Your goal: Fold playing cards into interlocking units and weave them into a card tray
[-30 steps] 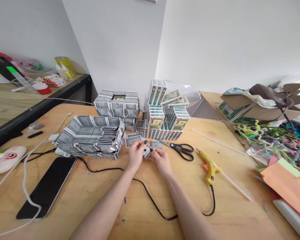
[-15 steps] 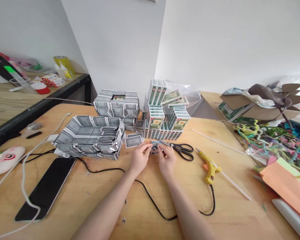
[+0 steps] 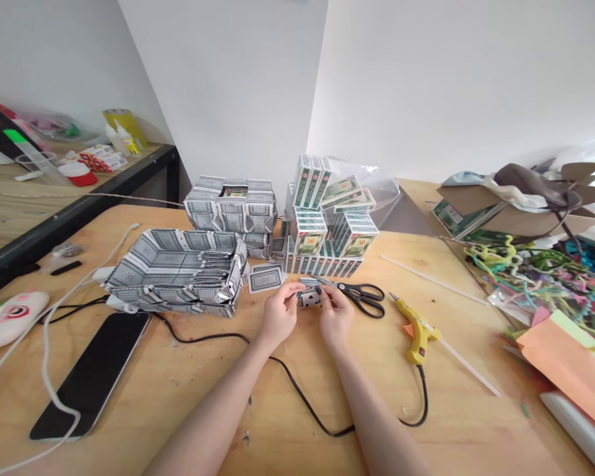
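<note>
Between my hands is a playing card (image 3: 309,298) with black spots, bent out of flat. My left hand (image 3: 279,314) pinches its left end, and my right hand (image 3: 336,316) has fingers closed on its right end. Another patterned card (image 3: 308,281) shows just beyond. Black-handled scissors (image 3: 364,295) lie right of my right hand, blades pointing at it. A few loose cards (image 3: 266,277) lie beyond my left hand. To the left stands an open box folded from playing cards (image 3: 173,271), holding a stack of folded cards (image 3: 217,270).
A yellow glue gun (image 3: 416,330) lies on the right, its black cord crossing under my forearms. Behind stand stacked card packs (image 3: 322,228) and another card-built box (image 3: 231,208). A black phone (image 3: 93,373) and white cable lie left; pipe cleaners (image 3: 540,277) are heaped at right.
My hands have moved slightly apart. The card between them has opened out, and more of its spotted face shows.
</note>
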{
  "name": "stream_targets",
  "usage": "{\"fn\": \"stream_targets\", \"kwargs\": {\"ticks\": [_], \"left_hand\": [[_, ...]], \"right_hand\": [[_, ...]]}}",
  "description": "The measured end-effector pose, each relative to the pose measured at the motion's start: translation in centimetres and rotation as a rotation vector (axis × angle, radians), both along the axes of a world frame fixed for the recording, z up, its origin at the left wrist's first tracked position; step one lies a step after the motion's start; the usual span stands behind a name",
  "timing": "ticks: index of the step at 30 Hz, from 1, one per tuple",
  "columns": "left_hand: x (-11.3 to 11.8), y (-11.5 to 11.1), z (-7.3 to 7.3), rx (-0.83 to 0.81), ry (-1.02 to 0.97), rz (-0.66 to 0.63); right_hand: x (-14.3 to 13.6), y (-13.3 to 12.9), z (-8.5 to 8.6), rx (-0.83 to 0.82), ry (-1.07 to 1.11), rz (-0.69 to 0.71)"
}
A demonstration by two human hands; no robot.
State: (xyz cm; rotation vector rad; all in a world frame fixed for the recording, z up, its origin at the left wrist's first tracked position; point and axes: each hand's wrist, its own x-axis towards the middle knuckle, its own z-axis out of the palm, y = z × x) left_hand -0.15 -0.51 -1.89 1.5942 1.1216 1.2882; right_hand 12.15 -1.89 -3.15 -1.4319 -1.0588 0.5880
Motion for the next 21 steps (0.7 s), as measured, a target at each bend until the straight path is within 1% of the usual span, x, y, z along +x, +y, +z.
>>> {"fn": "stream_targets", "kwargs": {"ticks": [6,11,16,21], "left_hand": [[-0.34,0.3,-0.32,-0.044,-0.006,0.074],[-0.18,0.05,-0.43,-0.059,0.036,0.09],[-0.02,0.02,-0.79,-0.059,0.085,0.123],[-0.11,0.08,-0.99,-0.075,0.097,0.109]], "right_hand": [[-0.25,-0.08,0.09,0.013,-0.03,0.08],[-0.22,-0.06,0.23,-0.019,0.059,0.102],[-0.11,0.06,0.16,-0.032,0.077,0.087],[-0.13,0.12,-0.07,-0.044,0.076,0.066]]}}
